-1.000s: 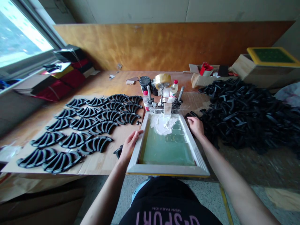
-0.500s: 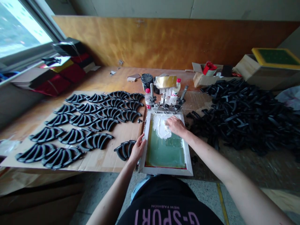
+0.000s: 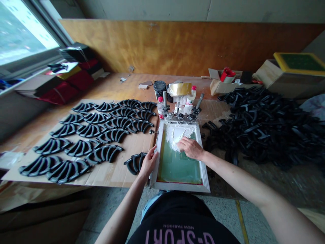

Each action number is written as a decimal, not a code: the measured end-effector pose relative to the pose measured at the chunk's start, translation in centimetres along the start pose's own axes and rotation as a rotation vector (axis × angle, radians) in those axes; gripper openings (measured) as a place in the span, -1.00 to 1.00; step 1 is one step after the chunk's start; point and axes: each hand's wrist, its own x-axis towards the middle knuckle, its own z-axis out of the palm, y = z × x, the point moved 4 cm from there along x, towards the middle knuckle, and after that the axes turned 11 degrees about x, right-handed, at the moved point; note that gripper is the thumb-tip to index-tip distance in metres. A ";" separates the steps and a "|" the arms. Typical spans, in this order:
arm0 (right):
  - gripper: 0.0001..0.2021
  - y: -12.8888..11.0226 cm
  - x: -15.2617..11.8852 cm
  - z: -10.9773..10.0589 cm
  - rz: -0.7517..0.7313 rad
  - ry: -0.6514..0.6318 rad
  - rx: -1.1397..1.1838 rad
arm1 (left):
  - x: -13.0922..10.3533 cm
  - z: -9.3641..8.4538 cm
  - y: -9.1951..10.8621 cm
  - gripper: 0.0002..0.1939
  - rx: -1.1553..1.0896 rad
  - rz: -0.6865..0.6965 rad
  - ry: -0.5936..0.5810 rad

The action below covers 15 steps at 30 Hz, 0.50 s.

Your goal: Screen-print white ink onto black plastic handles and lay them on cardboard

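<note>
A silk-screen frame with green mesh lies flat in front of me, hinged to a metal clamp at its far end. White ink is smeared thickly over the upper mesh. My left hand grips the frame's left edge, thumb on top. My right hand is closed low over the mesh at the near edge of the ink; whatever it holds is hidden under the fingers. Just left of my left hand lies a small group of curved black plastic parts on cardboard.
Curved black parts lie in fanned rows on a cardboard sheet at left. A large heap of black parts covers the right side. Behind the clamp stand red-capped bottles and a black tub. Boxes sit at back right.
My right hand has moved toward me over the mesh, from the ink's upper right to its near edge. The left hand stays at the frame's edge.
</note>
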 end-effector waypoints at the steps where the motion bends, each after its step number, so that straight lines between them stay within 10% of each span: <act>1: -0.81 0.0 0.0 0.0 -0.008 -0.001 0.023 | 0.0 0.0 0.1 -0.35 0.001 0.000 0.000; 9: -0.44 5.2 5.3 -6.1 0.338 0.254 -0.061 | -1.8 -1.7 4.7 -0.35 -0.012 0.044 -0.029; 15: -0.73 11.0 -0.9 -9.7 0.593 0.542 -0.125 | -1.9 -2.8 11.4 -0.47 -0.196 0.156 0.005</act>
